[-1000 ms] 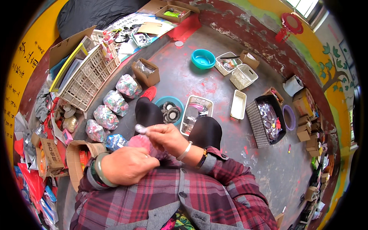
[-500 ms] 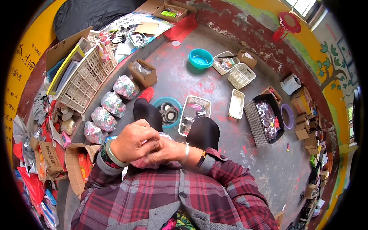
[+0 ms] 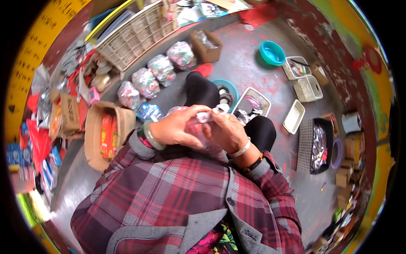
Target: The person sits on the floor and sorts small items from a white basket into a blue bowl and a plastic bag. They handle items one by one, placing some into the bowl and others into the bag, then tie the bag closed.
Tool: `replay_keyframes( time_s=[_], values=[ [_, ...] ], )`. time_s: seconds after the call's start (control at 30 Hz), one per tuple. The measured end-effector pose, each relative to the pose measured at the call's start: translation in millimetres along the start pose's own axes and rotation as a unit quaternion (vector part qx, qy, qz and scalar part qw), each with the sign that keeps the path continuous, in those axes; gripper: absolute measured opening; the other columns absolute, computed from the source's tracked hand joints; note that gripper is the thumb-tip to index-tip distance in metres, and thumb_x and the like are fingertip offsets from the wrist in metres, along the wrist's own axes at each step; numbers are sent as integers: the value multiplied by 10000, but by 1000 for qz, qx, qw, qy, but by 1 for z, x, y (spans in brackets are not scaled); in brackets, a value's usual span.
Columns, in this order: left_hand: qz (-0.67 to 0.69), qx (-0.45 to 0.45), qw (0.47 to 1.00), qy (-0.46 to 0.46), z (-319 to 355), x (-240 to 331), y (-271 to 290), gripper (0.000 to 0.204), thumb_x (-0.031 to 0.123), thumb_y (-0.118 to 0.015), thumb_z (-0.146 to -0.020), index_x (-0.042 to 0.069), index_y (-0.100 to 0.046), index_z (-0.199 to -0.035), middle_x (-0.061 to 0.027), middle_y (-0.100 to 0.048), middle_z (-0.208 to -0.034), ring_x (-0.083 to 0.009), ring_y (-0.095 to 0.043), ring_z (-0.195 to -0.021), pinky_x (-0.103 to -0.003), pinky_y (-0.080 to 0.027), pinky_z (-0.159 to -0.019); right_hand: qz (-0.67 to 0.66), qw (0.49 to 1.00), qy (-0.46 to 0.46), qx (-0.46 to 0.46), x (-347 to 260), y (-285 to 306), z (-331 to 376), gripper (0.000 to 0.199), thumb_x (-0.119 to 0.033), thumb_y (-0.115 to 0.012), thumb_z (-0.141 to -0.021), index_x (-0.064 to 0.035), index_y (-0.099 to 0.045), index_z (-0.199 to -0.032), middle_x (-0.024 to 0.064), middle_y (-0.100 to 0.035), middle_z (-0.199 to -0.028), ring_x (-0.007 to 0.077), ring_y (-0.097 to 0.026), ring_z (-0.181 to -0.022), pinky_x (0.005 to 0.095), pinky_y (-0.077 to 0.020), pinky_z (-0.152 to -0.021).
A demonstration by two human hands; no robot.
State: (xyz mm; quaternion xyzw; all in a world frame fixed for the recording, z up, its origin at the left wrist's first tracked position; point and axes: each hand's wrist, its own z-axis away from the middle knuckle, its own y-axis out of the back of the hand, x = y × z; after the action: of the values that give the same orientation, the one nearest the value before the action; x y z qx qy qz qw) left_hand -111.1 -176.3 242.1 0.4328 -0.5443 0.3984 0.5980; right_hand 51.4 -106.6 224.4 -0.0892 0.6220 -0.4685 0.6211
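My left hand (image 3: 175,128) and my right hand (image 3: 229,132) meet over my lap. Between their fingertips is a small whitish, see-through plastic packet (image 3: 204,117); its contents are too blurred to make out. The left forefinger reaches along it, while the left thumb stands apart lower down. Bent fingers of the right hand close on its other side. Under and between both hands lies a pinkish clear plastic bag (image 3: 197,130), partly hidden by them. Just beyond my knees are a blue basin (image 3: 233,88) with dark round items and a white basket (image 3: 265,100) holding plastic-wrapped pieces.
Several stuffed clear bags (image 3: 146,83) line the left, beside a cardboard box (image 3: 206,54). An open carton (image 3: 94,142) with red-orange packs stands near my left arm. A teal basin (image 3: 272,53), a small white tray (image 3: 293,117) and a checked bin (image 3: 305,148) are to the right.
My hands have parted from their clasped position, so the small whitish plastic between the fingertips now shows. The view has turned, and the surroundings sit further right in it.
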Motion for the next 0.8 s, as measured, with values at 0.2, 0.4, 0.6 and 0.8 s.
replay_keyframes(
  time_s=[0.2, 0.4, 0.6, 0.8],
  values=[
    [-15, 59, 998, -13, 8, -11, 3, 387, 102, -623, -713, 11, -455, -1050, -70, -526, -962, -135, -509, -893, -267, -410, -780, 94, 995, -21, 1, -5, -4, 0, 223, -196, -486, -836, -15, -546, -720, 22, -493, -594, 83, -437, -504, 203, -326, -463],
    [26, 85, 996, 0, 11, -5, -1, 248, 40, -558, -712, 3, -501, -950, -54, -524, -877, -108, -499, -829, -244, -416, -702, 211, 976, -11, -43, -17, -8, 8, 139, -123, -533, -765, -3, -601, -782, 4, -518, -639, 28, -374, -453, 168, -269, -418],
    [-147, 168, 963, -150, 4, -16, -5, 75, 18, -482, -736, 13, -532, -792, -58, -481, -775, -123, -500, -678, -244, -424, -591, 437, 881, 166, -75, -19, -16, 4, 173, 72, -568, -647, -15, -607, -792, 60, -578, -714, 146, -549, -651, 228, -426, -567],
    [50, 137, 988, 56, 12, -3, -4, 133, -38, -390, -730, 0, -515, -756, -25, -514, -709, -72, -504, -582, -205, -419, -532, 704, 616, 352, 29, -14, -19, -2, 191, 22, -549, -625, -50, -535, -801, 49, -534, -641, 180, -538, -570, 253, -424, -477]
  ],
)
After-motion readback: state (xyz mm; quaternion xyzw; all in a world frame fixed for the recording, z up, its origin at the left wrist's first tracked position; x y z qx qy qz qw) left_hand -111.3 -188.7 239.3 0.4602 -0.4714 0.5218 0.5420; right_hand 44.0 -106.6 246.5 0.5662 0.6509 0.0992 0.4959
